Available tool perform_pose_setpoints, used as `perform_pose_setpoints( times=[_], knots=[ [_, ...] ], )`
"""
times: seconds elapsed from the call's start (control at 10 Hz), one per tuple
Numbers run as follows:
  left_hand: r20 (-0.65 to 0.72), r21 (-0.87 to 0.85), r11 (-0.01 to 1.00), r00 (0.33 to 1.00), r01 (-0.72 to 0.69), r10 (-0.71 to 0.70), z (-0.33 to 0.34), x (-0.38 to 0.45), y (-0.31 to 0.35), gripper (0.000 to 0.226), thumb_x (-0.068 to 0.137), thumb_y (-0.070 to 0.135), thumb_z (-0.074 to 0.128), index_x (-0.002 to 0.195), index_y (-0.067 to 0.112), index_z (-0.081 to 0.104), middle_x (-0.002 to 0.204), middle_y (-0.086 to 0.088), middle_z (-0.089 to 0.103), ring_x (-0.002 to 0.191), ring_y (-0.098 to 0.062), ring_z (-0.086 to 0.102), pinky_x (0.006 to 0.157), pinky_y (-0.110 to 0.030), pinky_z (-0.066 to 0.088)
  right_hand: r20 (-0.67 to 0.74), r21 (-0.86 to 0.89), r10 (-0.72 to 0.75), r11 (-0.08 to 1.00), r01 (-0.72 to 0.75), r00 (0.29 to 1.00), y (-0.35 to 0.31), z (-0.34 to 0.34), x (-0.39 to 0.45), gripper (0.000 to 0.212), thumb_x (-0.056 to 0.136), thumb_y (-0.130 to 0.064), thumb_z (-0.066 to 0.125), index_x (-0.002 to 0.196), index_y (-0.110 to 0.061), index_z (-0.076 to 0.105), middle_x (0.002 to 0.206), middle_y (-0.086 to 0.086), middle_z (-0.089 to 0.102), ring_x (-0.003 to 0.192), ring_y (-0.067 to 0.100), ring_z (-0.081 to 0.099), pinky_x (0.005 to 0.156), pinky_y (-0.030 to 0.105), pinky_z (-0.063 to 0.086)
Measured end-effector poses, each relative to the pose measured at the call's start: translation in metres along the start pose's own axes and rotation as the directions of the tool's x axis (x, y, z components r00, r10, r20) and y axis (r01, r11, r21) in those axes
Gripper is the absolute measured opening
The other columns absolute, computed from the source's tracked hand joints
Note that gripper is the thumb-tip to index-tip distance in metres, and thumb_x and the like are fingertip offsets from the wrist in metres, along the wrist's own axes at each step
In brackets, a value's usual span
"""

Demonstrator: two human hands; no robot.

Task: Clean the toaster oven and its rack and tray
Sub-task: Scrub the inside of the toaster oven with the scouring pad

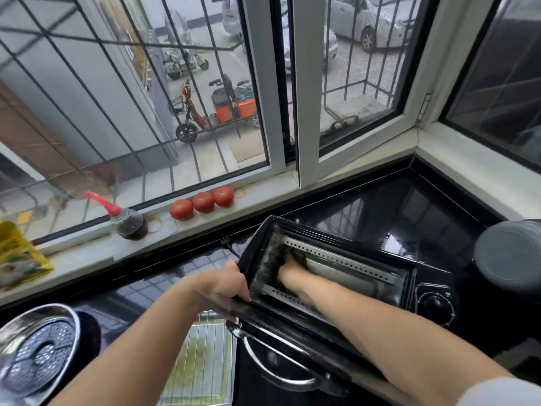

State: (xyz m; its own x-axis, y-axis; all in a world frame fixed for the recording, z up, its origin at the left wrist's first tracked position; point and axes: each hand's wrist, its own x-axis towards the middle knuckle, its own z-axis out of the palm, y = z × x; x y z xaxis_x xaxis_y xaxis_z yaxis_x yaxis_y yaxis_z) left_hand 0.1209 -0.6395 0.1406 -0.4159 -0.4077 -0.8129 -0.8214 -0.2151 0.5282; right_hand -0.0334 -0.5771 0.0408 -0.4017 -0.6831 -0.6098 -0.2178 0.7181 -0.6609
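Observation:
The black toaster oven (pixel 345 230) stands on the dark counter with its glass door (pixel 281 356) folded down toward me. My left hand (pixel 231 284) grips the left front edge of the oven's frame. My right hand (pixel 288 273) is deep inside the cavity by the left wall and holds a dark scrubbing pad (pixel 295 254); its fingers are mostly hidden. The wire rack (pixel 202 347) lies on the tray (pixel 225 401) on the counter, left of the open door.
A perforated metal steamer plate (pixel 38 353) sits at the lower left. Three tomatoes (pixel 203 202), a sauce bottle (pixel 128 222) and a yellow packet (pixel 17 256) line the window sill. A grey-lidded pot (pixel 512 253) stands right of the oven. The oven's cord (pixel 229 249) runs behind it.

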Motion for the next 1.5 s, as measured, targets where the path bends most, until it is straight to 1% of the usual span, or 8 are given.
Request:
perform_pose_setpoints(
  times=[0.1,0.3,0.5,0.7,0.8,1.1,1.4,1.5],
  knots=[
    [0.001,0.013,1.000,1.000,-0.008,0.008,0.003,-0.003,-0.004,0.048,0.081,-0.015,0.053,0.120,0.008,0.037,0.095,-0.025,0.057,0.060,-0.031,0.065,0.056,-0.038,0.051,0.040,-0.056,-0.033,0.998,0.035,0.999,0.003,0.002,-0.010,0.087,0.089,-0.011,0.049,0.158,-0.036,0.002,0.153,0.015,0.036,0.125,0.033,0.050,0.095,0.032,0.048],
    [-0.034,0.005,1.000,0.999,-0.001,0.001,0.003,-0.003,-0.002,0.056,0.072,-0.011,0.058,0.117,0.013,0.035,0.098,-0.030,0.057,0.075,-0.038,0.061,0.058,-0.040,0.044,0.048,-0.283,-0.056,0.957,0.067,0.997,0.011,-0.008,-0.008,0.076,0.092,-0.015,0.041,0.158,-0.023,0.004,0.166,0.005,-0.001,0.152,0.029,0.003,0.123,0.039,0.010],
    [-0.121,0.018,1.000,0.993,-0.005,0.007,0.008,0.015,-0.010,0.077,0.085,-0.012,0.061,0.151,0.018,0.034,0.132,-0.032,0.061,0.094,-0.039,0.066,0.079,-0.049,0.060,-0.093,-0.540,-0.049,0.841,-0.009,0.994,0.011,-0.007,0.005,0.069,0.088,-0.016,0.049,0.151,-0.022,0.020,0.153,0.001,0.018,0.141,0.030,0.023,0.111,0.048,0.031],
    [-0.100,0.026,0.999,0.995,0.028,-0.025,0.006,0.015,-0.009,0.077,0.072,-0.005,0.069,0.143,0.015,0.047,0.121,-0.031,0.067,0.096,-0.043,0.074,0.070,-0.046,0.063,-0.164,-0.595,0.169,0.769,-0.234,0.972,0.036,-0.005,0.025,0.093,0.086,-0.038,0.051,0.156,-0.023,-0.008,0.160,0.012,-0.003,0.144,0.038,0.017,0.115,0.049,0.028],
    [-0.056,0.030,0.999,0.998,0.022,-0.020,0.005,0.016,-0.008,0.066,0.078,-0.005,0.068,0.140,0.008,0.051,0.115,-0.034,0.068,0.079,-0.037,0.074,0.063,-0.042,0.060,-0.049,-0.726,0.254,0.655,-0.209,0.966,0.051,-0.027,0.010,0.079,0.089,-0.022,0.049,0.156,-0.005,0.009,0.156,0.022,0.021,0.142,0.037,0.030,0.112,0.041,0.035],
    [-0.013,-0.044,0.999,1.000,-0.020,0.020,0.007,0.017,-0.015,0.067,0.072,-0.013,0.065,0.126,0.017,0.039,0.110,-0.028,0.062,0.078,-0.040,0.073,0.072,-0.050,0.062,-0.051,-0.612,0.223,0.763,-0.207,0.973,0.059,-0.052,0.000,0.042,0.104,-0.011,0.034,0.143,0.003,0.043,0.149,0.019,0.044,0.138,0.031,0.041,0.107,0.031,0.035],
    [-0.067,0.030,0.998,0.996,-0.061,0.063,0.006,0.002,-0.016,0.053,0.091,-0.010,0.055,0.128,0.016,0.027,0.094,-0.016,0.053,0.069,-0.023,0.057,0.053,-0.031,0.054,-0.023,-0.166,0.003,0.986,-0.007,1.000,0.008,-0.007,0.028,0.047,0.098,-0.008,0.035,0.143,-0.020,0.044,0.123,0.002,0.054,0.104,0.022,0.057,0.096,0.034,0.049],
    [-0.072,0.011,0.999,0.996,-0.047,0.047,0.007,0.004,-0.014,0.052,0.092,-0.014,0.053,0.126,0.014,0.026,0.089,-0.018,0.053,0.059,-0.021,0.060,0.047,-0.030,0.055,0.015,-0.088,0.048,0.995,-0.047,0.999,0.016,0.001,0.027,0.049,0.102,-0.019,0.037,0.150,-0.025,0.032,0.139,0.002,0.049,0.119,0.025,0.053,0.101,0.032,0.044]
  ],
)
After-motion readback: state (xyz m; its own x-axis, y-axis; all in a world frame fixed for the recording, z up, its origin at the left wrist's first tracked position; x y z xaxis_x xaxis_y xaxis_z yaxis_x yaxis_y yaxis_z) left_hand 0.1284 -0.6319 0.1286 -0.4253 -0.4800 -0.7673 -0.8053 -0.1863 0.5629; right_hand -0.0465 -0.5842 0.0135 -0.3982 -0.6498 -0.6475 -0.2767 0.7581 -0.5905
